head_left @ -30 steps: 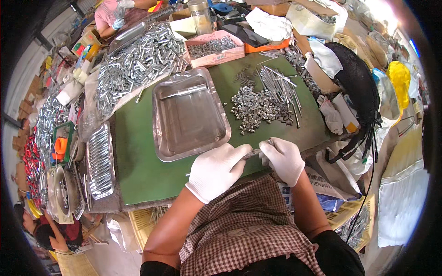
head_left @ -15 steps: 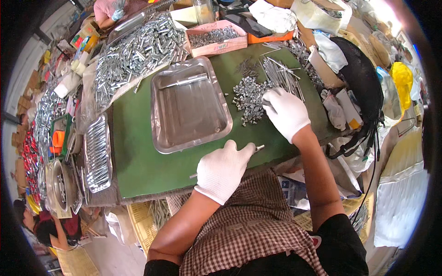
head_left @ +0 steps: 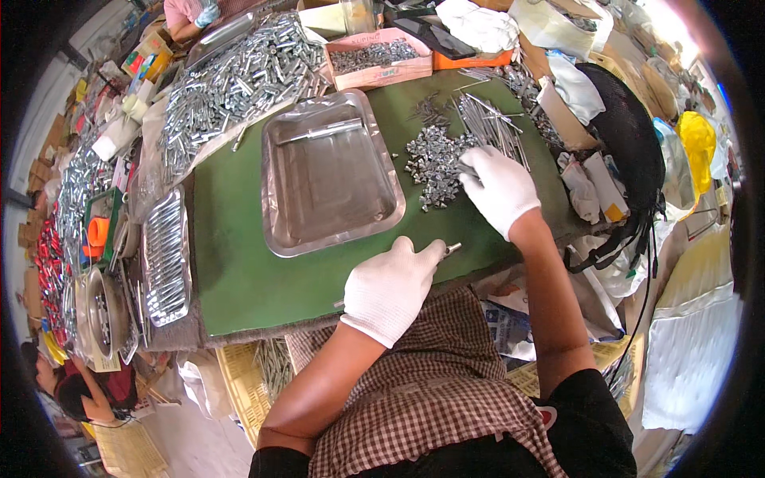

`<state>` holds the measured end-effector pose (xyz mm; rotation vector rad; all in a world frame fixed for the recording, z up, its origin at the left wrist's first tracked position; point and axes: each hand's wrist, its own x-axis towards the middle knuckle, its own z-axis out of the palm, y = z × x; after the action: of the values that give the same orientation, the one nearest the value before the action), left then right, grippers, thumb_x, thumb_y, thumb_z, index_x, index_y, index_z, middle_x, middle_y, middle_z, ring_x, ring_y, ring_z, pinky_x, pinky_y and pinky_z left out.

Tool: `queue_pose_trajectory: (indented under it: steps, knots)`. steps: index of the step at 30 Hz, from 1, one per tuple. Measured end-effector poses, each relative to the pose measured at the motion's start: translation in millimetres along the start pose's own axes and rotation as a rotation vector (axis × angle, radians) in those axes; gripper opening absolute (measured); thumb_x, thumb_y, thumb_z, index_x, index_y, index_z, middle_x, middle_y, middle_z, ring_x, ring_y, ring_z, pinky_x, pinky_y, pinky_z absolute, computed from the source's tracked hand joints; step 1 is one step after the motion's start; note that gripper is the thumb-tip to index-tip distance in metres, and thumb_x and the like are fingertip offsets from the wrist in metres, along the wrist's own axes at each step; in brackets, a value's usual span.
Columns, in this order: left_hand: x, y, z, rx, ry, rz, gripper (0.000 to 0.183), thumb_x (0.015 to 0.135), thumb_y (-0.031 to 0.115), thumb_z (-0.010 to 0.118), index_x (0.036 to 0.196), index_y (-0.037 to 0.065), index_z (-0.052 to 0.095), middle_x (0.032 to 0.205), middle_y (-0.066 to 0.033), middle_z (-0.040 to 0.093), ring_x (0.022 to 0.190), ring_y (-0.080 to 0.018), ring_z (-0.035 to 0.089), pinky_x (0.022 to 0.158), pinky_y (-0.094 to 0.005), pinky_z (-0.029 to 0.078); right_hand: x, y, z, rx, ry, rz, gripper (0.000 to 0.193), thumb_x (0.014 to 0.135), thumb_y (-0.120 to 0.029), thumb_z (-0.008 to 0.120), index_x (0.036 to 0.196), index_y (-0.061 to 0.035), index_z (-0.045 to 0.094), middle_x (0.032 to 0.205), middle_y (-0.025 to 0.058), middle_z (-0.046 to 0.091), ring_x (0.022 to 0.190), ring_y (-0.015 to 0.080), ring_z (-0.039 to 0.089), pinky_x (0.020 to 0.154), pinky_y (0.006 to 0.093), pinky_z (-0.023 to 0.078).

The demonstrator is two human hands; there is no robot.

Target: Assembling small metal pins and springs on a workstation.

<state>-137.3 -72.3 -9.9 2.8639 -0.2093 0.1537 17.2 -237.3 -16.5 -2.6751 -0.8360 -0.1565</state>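
Observation:
My left hand (head_left: 390,288), in a white knit glove, is closed around a thin metal rod (head_left: 453,248) above the front edge of the green mat (head_left: 239,299). The rod's ends stick out on both sides of the fist. My right hand (head_left: 504,193), also gloved, has its fingers pinched together at the right side of a pile of small silver metal parts (head_left: 437,163); whatever is between the fingertips is too small to make out. Behind that hand lies a bundle of thin metal rods (head_left: 496,127). A metal tray (head_left: 335,195) left of the pile holds a few silver rods (head_left: 323,131).
A large heap of metal tubes (head_left: 239,88) covers the far left. A pink box (head_left: 390,73) of small parts stands at the back. On the left lies a tray of aligned rods (head_left: 166,259); on the right, a black mesh bag (head_left: 625,135). A co-worker's gloved hand (head_left: 209,14) shows far off.
The whole view has shifted slightly. Both hands stay in nearly the same places, the left on the rod and the right at the pile.

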Motion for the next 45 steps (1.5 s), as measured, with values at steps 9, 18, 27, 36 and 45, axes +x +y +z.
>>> queue_pose_trajectory:
  steps: [9,18,27,36,45]
  knots:
    - [1,-3,-2,-0.053,0.002,0.004,0.022,0.089,0.025,0.061,0.111,0.021,0.063,0.076,-0.0098,0.054,0.058,-0.0305,0.060,0.052,-0.0416,0.050,-61,-23,-11,0.437,-0.137,-0.174,0.014,0.081,-0.017,0.069,0.088,-0.0065,0.064,0.084,0.0116,0.065,0.081,0.0333,0.064,0.070,0.0409,0.051]
    - [0,-2,0,-0.078,-0.011,-0.011,0.022,0.090,0.025,0.061,0.111,0.019,0.063,0.078,-0.0094,0.056,0.058,-0.0303,0.061,0.052,-0.0413,0.050,-63,-31,-2,0.405,-0.098,-0.115,0.019,0.081,-0.024,0.072,0.086,-0.0074,0.064,0.080,0.0114,0.063,0.078,0.0336,0.063,0.068,0.0421,0.050]
    - [1,-1,-3,-0.044,-0.020,-0.023,0.019,0.088,0.025,0.062,0.107,0.022,0.063,0.077,-0.0088,0.054,0.059,-0.0296,0.061,0.053,-0.0415,0.050,-20,-10,11,0.359,0.175,0.088,0.014,0.084,-0.021,0.070,0.092,-0.0105,0.066,0.090,0.0127,0.064,0.083,0.0320,0.064,0.073,0.0401,0.050]
    - [1,-1,-1,-0.083,0.011,-0.010,0.019,0.088,0.024,0.062,0.106,0.021,0.063,0.077,-0.0084,0.054,0.059,-0.0298,0.061,0.053,-0.0412,0.050,-30,-9,10,0.147,0.062,0.021,0.008,0.081,-0.016,0.067,0.088,-0.0129,0.066,0.091,0.0108,0.062,0.082,0.0327,0.062,0.070,0.0421,0.051]
    - [0,-1,-2,-0.071,-0.002,-0.005,0.020,0.088,0.023,0.062,0.108,0.019,0.062,0.077,-0.0099,0.055,0.058,-0.0303,0.060,0.053,-0.0420,0.049,-66,-26,-8,0.541,-0.067,-0.120,0.011,0.077,-0.011,0.070,0.085,-0.0103,0.064,0.081,0.0075,0.062,0.077,0.0290,0.063,0.066,0.0383,0.051]
